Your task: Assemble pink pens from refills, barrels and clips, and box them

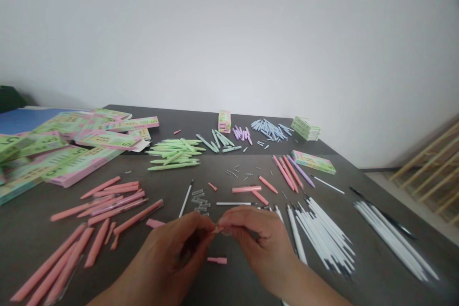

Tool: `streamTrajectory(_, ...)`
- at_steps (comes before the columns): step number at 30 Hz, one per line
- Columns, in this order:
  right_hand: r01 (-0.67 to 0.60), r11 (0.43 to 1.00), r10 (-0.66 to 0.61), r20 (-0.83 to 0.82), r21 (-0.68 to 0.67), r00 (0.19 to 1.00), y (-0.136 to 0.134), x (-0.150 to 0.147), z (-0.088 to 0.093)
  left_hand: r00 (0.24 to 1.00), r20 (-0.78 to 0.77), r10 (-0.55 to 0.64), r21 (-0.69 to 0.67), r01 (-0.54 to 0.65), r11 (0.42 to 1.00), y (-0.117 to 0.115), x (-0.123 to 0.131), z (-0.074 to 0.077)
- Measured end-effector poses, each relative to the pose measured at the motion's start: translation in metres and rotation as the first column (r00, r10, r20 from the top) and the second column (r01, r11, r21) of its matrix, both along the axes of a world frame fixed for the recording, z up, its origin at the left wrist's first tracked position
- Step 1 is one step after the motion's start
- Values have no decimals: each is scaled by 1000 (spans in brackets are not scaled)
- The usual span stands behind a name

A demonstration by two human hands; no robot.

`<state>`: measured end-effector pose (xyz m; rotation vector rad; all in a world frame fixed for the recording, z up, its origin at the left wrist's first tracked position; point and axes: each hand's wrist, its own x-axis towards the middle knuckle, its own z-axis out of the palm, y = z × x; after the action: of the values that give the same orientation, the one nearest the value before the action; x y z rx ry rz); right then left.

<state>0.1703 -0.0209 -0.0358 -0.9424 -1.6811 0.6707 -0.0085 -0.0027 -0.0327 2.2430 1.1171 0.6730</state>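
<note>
Fingertips of my left hand (174, 253) and my right hand (267, 246) meet low in the middle of the view. Between them is a small pink pen part (217, 230), mostly covered by the fingers; a clear bit seems to show at the right fingertips. Both hands are closed in a pinch. Just below them lies a pink pen tip piece (217, 260). Beyond the fingers are clear plastic clips (199, 201) and a white pen refill (234, 203). Another refill (186, 198) lies slanted to the left.
Pink pen barrels (116, 208) spread at left, white refills (324, 236) at right. Green pens (175, 153), purple parts (243, 134) and blue parts (270, 129) lie farther back. Flat cartons (86, 158) pile at far left; stacked boxes (305, 128) stand at back right.
</note>
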Motion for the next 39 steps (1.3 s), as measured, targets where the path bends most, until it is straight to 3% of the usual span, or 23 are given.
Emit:
streamTrajectory(11, 13, 991, -13, 5, -131, 1000, 0, -1, 2, 1000, -3, -17, 78, 18, 997, -2, -2, 3)
streamTrajectory(30, 51, 986, -40, 73, -156, 996, -1, -2, 3, 997, 54, -51, 251, 36, 967, -2, -4, -3)
streamTrajectory(35, 59, 986, -39, 123, -157, 992, -1, -2, 1, 996, 52, -66, 245, 51, 968, -1, -5, -6)
streamTrajectory(39, 28, 973, -9, 84, -230, 996, 0, -3, 0, 997, 47, -65, 271, 50, 961, -4, -4, -8)
